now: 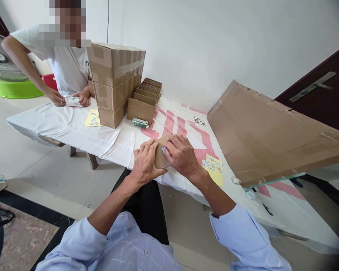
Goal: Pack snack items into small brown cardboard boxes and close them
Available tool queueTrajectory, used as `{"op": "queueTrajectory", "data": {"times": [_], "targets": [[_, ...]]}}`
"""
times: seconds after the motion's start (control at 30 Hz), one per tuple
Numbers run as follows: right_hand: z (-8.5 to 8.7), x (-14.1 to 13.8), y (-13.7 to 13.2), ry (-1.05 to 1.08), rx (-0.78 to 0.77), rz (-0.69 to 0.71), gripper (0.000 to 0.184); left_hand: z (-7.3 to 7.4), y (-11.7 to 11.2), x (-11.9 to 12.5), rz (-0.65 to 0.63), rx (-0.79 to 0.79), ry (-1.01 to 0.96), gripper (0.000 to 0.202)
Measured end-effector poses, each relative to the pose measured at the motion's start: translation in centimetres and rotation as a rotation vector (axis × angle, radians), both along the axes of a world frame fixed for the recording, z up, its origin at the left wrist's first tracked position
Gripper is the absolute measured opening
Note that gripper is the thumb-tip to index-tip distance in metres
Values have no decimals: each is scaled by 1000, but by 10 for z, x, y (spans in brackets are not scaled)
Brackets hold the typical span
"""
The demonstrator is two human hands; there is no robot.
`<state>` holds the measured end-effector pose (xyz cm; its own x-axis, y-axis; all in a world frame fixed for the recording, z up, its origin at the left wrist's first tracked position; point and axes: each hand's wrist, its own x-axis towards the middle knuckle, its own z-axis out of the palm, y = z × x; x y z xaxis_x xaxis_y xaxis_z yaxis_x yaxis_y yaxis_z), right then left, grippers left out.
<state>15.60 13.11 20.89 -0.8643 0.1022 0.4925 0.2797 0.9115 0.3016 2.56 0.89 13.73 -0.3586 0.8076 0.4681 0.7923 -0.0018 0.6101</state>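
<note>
My left hand (pixel 145 162) and my right hand (pixel 181 154) are both closed around a small brown cardboard box (pixel 160 158) at the near edge of the table (pixel 107 139). A small blue-and-white sticker (pixel 164 150) shows on the box between my fingers, under my right thumb. A yellow sheet of several such stickers (pixel 214 167) lies just to the right of my right hand.
Stacked taped cartons (pixel 115 81) and a row of small flat boxes (pixel 145 99) stand at the back, with a small green-and-white packet (pixel 140 122) before them. A large cardboard sheet (pixel 268 131) lies at right. Across the table, another person's hands (pixel 70 98) hold a white item beside a second yellow sheet (pixel 92 118).
</note>
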Motion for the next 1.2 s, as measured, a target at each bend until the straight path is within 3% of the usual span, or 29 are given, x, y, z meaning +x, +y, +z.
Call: {"op": "queueTrajectory", "data": {"times": [1.2], "targets": [[-5,-1,3,0,40,16,18,6,1,3,7,-54,-3,104]]}}
